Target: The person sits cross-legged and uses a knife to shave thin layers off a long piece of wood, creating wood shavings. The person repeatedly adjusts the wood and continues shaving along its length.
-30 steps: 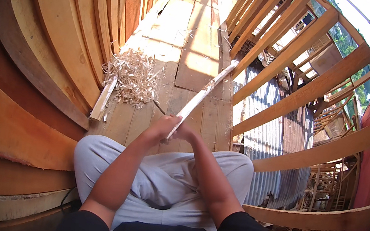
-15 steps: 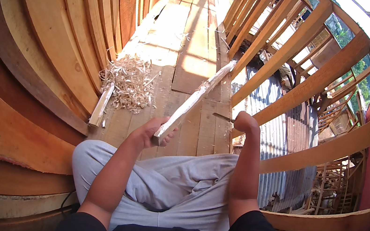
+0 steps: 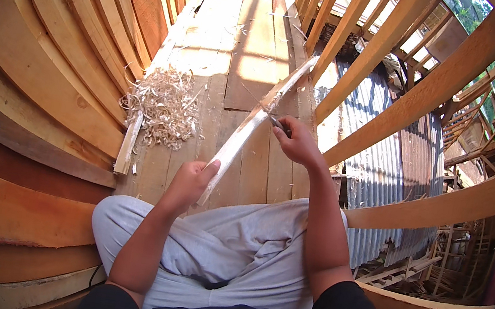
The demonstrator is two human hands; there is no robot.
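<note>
My left hand [image 3: 191, 183] is closed round the near end of a long pale wooden stick [image 3: 242, 136], thumb on top. The stick slants away from me to the right, its far end near the railing. Its near part is whittled white; farther along, brown surface shows. My right hand [image 3: 295, 141] grips the handle of a knife [image 3: 275, 121]. The knife's blade meets the stick around its middle, partly hidden against it. Loose curls of shavings hang on the stick near the blade.
A heap of curly wood shavings [image 3: 169, 105] lies on the plank floor [image 3: 208, 95] to the left, beside a short wooden piece [image 3: 129, 144]. Upright boards [image 3: 49, 82] line the left. A slatted wooden railing [image 3: 376, 52] runs along the right, with corrugated metal sheets [image 3: 378, 173] beyond it.
My right hand has brought the knife left and up from beside the railing onto the stick. The stick has turned in my left hand, so more of its white face shows.
</note>
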